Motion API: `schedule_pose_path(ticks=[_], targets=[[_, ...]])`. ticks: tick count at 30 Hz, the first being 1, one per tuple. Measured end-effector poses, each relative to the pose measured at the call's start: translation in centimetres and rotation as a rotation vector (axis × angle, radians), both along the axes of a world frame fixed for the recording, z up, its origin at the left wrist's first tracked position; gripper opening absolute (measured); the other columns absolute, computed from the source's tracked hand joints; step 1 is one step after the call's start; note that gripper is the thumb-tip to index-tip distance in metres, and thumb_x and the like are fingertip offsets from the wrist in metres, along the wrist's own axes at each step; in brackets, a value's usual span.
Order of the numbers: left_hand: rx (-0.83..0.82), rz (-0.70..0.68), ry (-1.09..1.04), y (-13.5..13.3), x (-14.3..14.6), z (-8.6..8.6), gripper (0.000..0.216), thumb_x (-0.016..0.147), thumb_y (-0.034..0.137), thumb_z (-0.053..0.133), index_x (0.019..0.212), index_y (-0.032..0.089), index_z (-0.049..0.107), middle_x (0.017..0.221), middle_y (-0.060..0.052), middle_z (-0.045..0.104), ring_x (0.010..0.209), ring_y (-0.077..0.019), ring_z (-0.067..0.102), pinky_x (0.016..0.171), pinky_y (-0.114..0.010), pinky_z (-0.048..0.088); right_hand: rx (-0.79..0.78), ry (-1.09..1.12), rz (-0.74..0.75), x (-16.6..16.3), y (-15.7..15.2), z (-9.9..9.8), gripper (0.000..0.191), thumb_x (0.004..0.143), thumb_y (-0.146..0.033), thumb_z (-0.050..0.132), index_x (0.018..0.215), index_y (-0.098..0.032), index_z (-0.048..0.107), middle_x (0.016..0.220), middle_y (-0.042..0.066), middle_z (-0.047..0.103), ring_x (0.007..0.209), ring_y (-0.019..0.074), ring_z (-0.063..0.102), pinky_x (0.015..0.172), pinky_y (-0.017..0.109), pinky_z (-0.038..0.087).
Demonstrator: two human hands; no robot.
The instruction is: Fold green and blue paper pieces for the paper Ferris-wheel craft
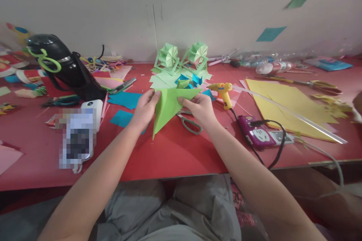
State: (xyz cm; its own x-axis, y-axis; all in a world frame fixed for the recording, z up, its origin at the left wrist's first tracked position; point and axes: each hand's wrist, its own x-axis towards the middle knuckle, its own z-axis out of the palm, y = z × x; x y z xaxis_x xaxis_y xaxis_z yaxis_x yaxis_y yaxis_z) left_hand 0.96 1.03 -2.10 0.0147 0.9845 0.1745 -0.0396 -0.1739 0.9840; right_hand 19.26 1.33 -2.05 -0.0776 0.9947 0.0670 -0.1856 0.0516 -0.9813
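Our left hand (144,108) and right hand (200,108) pinch the top corners of a folded green paper (166,110) — we should keep its edges matched, grip light.

Bare to the elbow and beyond: a person's left hand (145,108) and right hand (201,109), above creased grey trousers (169,211)

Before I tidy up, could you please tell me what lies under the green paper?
Grey-handled scissors lie on the red table; the green paper and right hand hide the rest.
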Motion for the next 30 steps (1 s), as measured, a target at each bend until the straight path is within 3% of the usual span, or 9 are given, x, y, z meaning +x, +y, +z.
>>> schedule_pose_path(ticks=[4,8,30], targets=[[0.097,0.157,0.11,0.1,0.2,-0.2,0.033,0.088,0.051,0.062,0.081,0.019,0.058,0.075,0.0,0.061,0.07,-0.0143,0.055,0.064,-0.025,0.041,0.002,-0.004,0.041,-0.3,-0.3,-0.1,0.035,0.064,-0.042,0.084,0.086,-0.017,0.073,0.084,0.006,0.076,0.072,0.0218,0.073,0.073,0.037,0.064],[0.158,0.228,0.203,-0.3,0.3,0.1,0.032,0.09,0.049,0.059,0.077,0.021,0.052,0.068,0.002,0.052,0.062,-0.013,0.045,0.057,-0.026,0.034,0.016,-0.011,0.057,-0.5,-0.5,-0.1,0.033,0.065,-0.042,0.084,0.086,-0.019,0.074,0.086,0.005,0.077,0.076,0.0219,0.074,0.074,0.035,0.064],[0.22,0.227,0.297,-0.9,0.1,0.6,0.032,0.091,0.049,0.059,0.077,0.021,0.055,0.066,0.0,0.056,0.06,-0.014,0.049,0.056,-0.026,0.036,-0.021,0.039,0.065,-0.3,-0.2,-0.3,0.038,0.061,-0.044,0.087,0.088,-0.019,0.076,0.088,0.005,0.077,0.073,0.0191,0.073,0.072,0.032,0.064]])
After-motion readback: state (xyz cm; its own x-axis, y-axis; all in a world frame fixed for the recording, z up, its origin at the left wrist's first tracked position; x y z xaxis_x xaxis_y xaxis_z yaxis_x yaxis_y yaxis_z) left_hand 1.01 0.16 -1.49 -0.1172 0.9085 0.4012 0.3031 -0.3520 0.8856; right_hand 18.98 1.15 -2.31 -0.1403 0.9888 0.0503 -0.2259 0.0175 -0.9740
